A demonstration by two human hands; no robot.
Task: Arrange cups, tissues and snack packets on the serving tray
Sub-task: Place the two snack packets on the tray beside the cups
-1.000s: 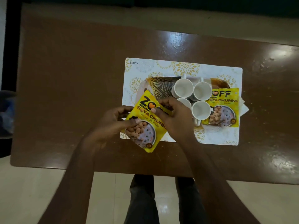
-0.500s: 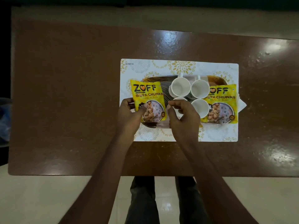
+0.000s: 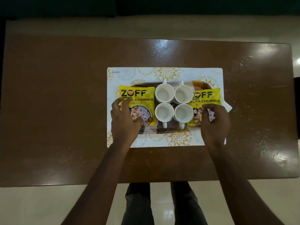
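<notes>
Cups point(image 3: 164, 111) and packets point(image 3: 138, 96) crowd the tray point(image 3: 168, 129); broad tabletop point(image 3: 65, 95) surrounds the mat point(image 3: 162, 73).

I've one head cam: looks near-vertically down, fairly close, on glossy brown wooden table point(image 3: 65, 111); far edge 12 o'clock, wearer's dark-trousered legs point(image 3: 139, 205) 6 o'clock.
</notes>
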